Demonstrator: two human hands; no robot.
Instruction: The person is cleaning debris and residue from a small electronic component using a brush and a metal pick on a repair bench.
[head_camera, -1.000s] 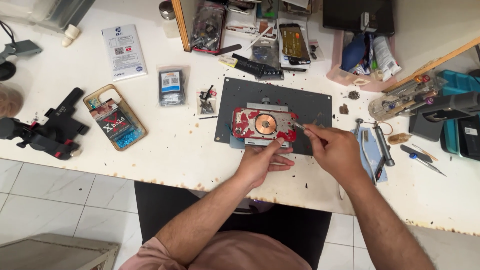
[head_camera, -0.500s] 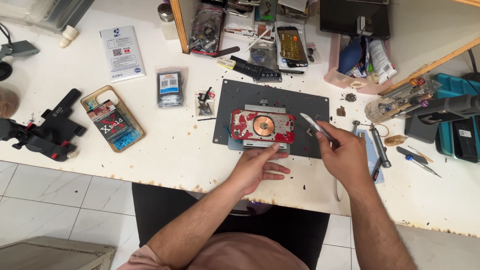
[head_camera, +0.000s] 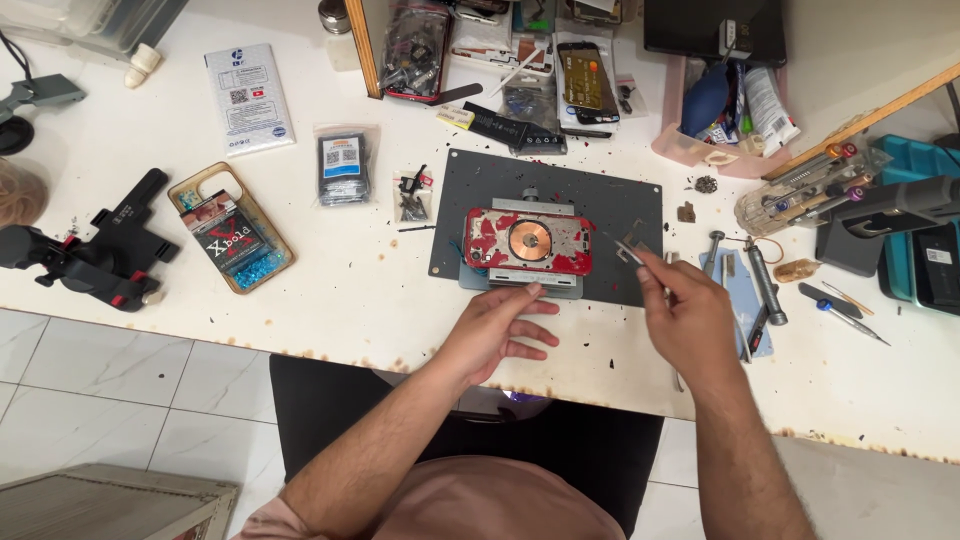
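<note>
Since the earlier frame, the right hand (head_camera: 688, 318) has drawn back from the red, paint-chipped phone back with a round copper coil (head_camera: 528, 241) and now sits to its right, above the edge of the dark grey rectangular work mat (head_camera: 610, 205). It pinches a thin metal tool (head_camera: 628, 249), whose tip points toward the phone without touching it. The left hand (head_camera: 497, 332) has stayed put: fingers loosely curled and holding nothing, fingertips at the near edge of the grey clamp holding the phone. The phone remains at the mat's centre.

A white rectangular leaflet with printed codes (head_camera: 249, 97) lies at the far left. A clear bag holding a dark rectangular part (head_camera: 343, 165) lies just right of it. A gold-rimmed phone case with a dark printed insert (head_camera: 230, 241) lies nearer the table edge. A pink tray of tubes and bottles (head_camera: 726, 135) stands at the far right.

The white worktop (head_camera: 360, 300) is stained and flecked with debris. Pale floor tiles (head_camera: 120, 380) show below.
</note>
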